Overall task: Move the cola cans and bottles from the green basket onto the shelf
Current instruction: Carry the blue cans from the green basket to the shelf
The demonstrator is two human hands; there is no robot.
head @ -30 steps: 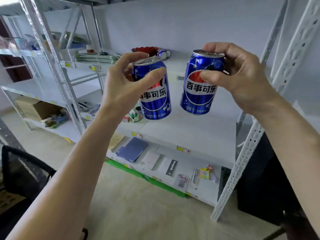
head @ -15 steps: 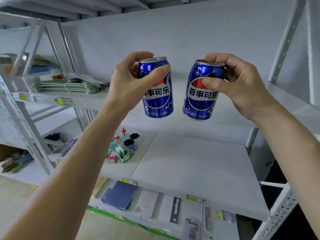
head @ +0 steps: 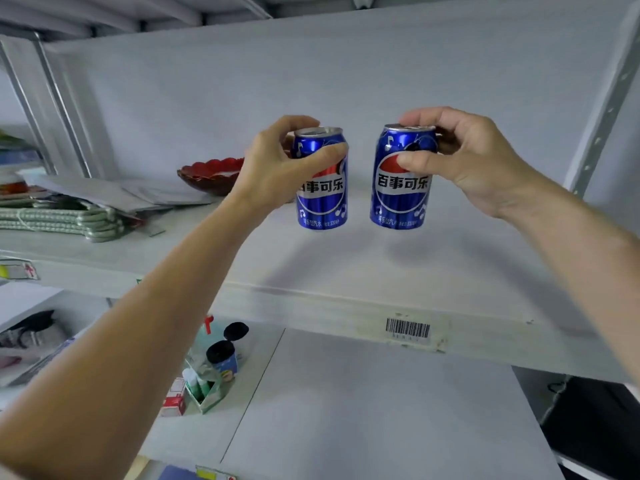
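Fingers (head: pixel 420 164) round each can (head: pixel 401 199)

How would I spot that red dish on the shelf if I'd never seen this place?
Find the white shelf with the barcode sticker on its front edge. The red dish sits towards its back, just left of the left hand holding a blue can. It is the only red, scallop-rimmed thing there, beside flat papers.

White metal shelf (head: pixel 346 271), barcode label (head: pixel 407 329) on front edge, right of centre. Upper board: red bowl (head: pixel 211 174) near back, papers (head: pixel 114 194) & green folded stack (head: pixel 59 220) at left end. Lower board (head: pixel 363 410): small open box w/ dark-lidded jars (head: pixel 221 358) left of centre.
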